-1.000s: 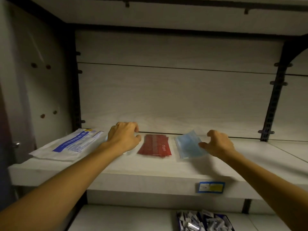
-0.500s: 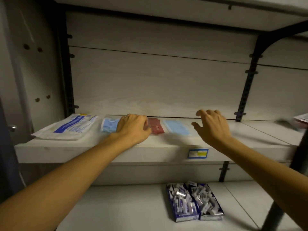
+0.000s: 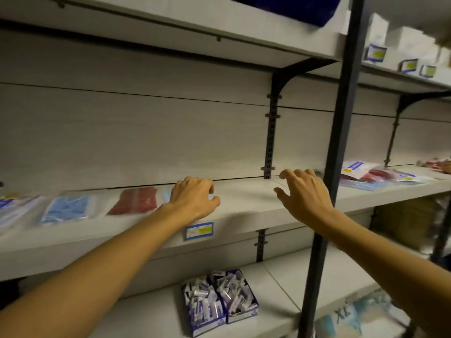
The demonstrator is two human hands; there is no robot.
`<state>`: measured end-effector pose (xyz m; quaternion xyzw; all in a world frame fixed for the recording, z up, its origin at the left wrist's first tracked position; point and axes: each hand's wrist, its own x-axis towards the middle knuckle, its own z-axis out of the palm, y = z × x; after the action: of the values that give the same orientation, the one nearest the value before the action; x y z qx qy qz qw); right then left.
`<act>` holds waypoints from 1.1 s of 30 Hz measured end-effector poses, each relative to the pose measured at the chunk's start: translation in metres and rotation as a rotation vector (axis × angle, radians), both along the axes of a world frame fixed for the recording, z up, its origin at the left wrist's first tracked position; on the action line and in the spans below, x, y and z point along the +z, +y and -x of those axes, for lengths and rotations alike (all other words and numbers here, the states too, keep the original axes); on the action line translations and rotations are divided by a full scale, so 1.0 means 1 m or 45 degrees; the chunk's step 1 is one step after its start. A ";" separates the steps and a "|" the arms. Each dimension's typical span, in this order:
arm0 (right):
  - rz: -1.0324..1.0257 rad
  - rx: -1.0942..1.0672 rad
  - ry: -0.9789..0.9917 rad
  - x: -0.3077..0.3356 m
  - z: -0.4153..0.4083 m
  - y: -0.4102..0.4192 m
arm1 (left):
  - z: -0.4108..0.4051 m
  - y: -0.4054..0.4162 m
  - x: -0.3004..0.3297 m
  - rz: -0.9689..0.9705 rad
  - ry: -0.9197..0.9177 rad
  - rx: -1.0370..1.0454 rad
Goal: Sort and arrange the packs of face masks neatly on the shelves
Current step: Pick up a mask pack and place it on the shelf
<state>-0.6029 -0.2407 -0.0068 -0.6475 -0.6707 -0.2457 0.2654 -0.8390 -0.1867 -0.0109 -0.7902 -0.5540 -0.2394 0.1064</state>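
Note:
On the middle shelf (image 3: 244,206) lie a white-and-blue pack (image 3: 12,208) at the far left, a blue mask pack (image 3: 67,208) and a red mask pack (image 3: 136,201) side by side. My left hand (image 3: 192,198) rests, fingers curled, over another blue pack (image 3: 167,192), most of it hidden; whether it grips the pack I cannot tell. My right hand (image 3: 302,193) hovers over bare shelf with fingers spread and nothing in it. A loose pile of mask packs (image 3: 380,175) lies on the shelf section to the right.
A dark upright post (image 3: 334,167) stands just right of my right hand. A blue price tag (image 3: 199,231) sits on the shelf edge. Below, two boxes of small items (image 3: 219,301) rest on the lower shelf. White boxes (image 3: 410,42) line the upper right shelf.
The view has swung to the right. My right hand let go of the blue pack and moved right over bare shelf. My left hand shifted right, off the red pack.

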 end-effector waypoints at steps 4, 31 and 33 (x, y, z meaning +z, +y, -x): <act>0.079 -0.055 0.029 0.002 -0.080 -0.024 | -0.082 -0.010 0.001 0.027 -0.018 -0.138; 0.197 -0.146 0.088 -0.019 -0.466 -0.006 | -0.497 0.019 -0.022 0.008 0.144 -0.385; 0.182 -0.149 0.040 -0.018 -0.488 0.010 | -0.526 0.040 -0.020 -0.021 0.140 -0.392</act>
<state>-0.1145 -0.2308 -0.0249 -0.7068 -0.6433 -0.2020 0.2140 -0.3129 -0.1466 -0.0307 -0.8768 -0.4177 -0.2138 0.1050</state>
